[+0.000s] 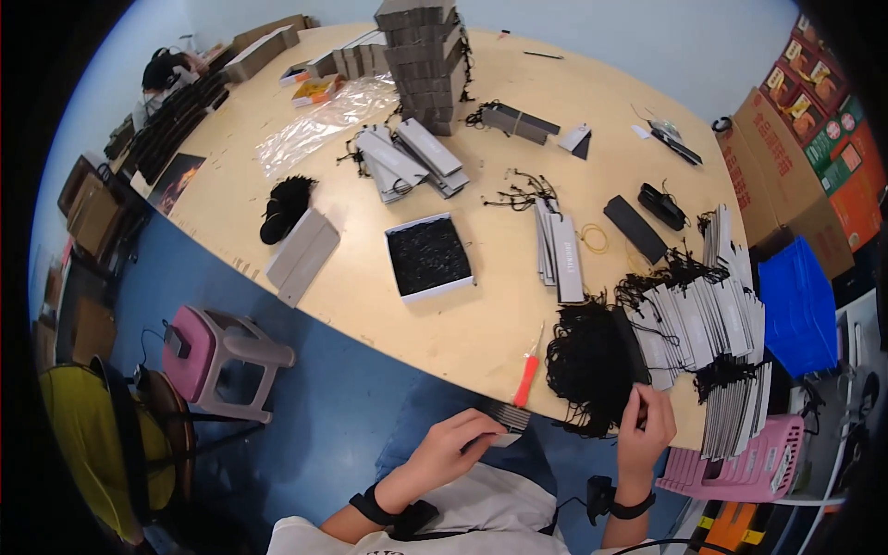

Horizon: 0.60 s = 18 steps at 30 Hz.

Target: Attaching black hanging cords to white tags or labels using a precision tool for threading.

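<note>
At table edge [388, 338]: left hand [453, 444] fingers clasp tag stack [507, 418]; right hand [645, 427] pinches black cords [592, 365].

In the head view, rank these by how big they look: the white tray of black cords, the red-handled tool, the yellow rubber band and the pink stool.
Largest to smallest as they look:
1. pink stool
2. white tray
3. red-handled tool
4. yellow rubber band

The stool stands on the floor, farther below the camera, so its true lead is likely greater.

Position: head-worn, above the near edge of the surface [481, 324].
Facing: downward and forward, across the surface toward the far wall.
Distance: hands close at the bottom edge; far end of the surface well off.
Lens: wide fisheye, edges bend, dark rim.
Views: one only.
</note>
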Each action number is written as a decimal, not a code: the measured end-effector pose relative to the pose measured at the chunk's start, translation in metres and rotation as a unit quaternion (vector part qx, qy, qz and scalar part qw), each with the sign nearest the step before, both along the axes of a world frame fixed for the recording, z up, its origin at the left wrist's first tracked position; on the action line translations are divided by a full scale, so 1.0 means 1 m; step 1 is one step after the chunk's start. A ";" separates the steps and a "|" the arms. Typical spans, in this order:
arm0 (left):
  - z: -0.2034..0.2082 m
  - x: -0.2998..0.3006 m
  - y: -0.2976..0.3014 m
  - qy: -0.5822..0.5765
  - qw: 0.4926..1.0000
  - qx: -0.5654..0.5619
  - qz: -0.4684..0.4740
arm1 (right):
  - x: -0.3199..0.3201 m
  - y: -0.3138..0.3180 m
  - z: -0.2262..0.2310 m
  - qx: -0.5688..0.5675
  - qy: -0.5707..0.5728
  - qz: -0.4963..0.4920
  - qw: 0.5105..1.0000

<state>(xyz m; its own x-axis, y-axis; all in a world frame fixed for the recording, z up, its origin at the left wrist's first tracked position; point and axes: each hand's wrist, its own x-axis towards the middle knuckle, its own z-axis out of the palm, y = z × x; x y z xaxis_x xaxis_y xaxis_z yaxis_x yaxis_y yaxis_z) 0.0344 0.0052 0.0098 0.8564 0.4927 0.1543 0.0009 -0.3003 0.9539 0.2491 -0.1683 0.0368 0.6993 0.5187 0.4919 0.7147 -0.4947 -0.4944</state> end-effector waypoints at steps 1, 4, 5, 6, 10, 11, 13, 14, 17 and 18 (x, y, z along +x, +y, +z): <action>0.000 0.002 0.000 0.002 1.000 0.023 0.014 | 0.006 0.003 0.000 0.001 -0.002 -0.007 1.000; -0.006 0.008 0.002 0.000 0.996 0.083 0.035 | 0.021 0.014 0.005 -0.083 -0.033 -0.099 0.991; -0.008 0.008 0.002 -0.003 0.992 0.118 0.047 | 0.024 0.014 0.004 -0.081 -0.032 -0.103 0.991; -0.009 0.008 0.003 -0.003 0.992 0.120 0.044 | 0.026 0.015 0.003 -0.091 -0.020 -0.103 0.990; -0.009 -0.003 0.019 -0.014 0.984 0.151 0.096 | 0.030 0.019 -0.002 -0.088 0.030 -0.087 0.992; -0.010 -0.009 0.026 -0.032 0.977 0.173 0.119 | 0.030 0.019 -0.004 -0.084 0.034 -0.081 0.993; -0.009 -0.015 0.048 -0.039 0.960 0.220 0.168 | 0.031 0.016 -0.002 -0.067 0.077 -0.089 0.991; -0.010 -0.017 0.061 -0.026 0.934 0.252 0.252 | 0.032 0.013 0.000 -0.059 0.084 -0.102 0.989; -0.020 -0.038 0.101 0.018 0.851 0.282 0.443 | 0.032 0.009 0.005 -0.045 0.167 -0.138 0.975; -0.020 -0.045 0.113 0.021 0.847 0.286 0.447 | 0.032 0.009 0.005 -0.032 0.182 -0.137 0.973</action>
<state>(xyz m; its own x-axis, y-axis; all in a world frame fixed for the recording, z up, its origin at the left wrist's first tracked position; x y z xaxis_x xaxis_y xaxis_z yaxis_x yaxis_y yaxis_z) -0.0103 0.1179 -0.0102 0.1921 0.8021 0.5654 0.5024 -0.5753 0.6455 0.2814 -0.1597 0.0417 0.9377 0.3091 0.1587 0.3346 -0.6802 -0.6522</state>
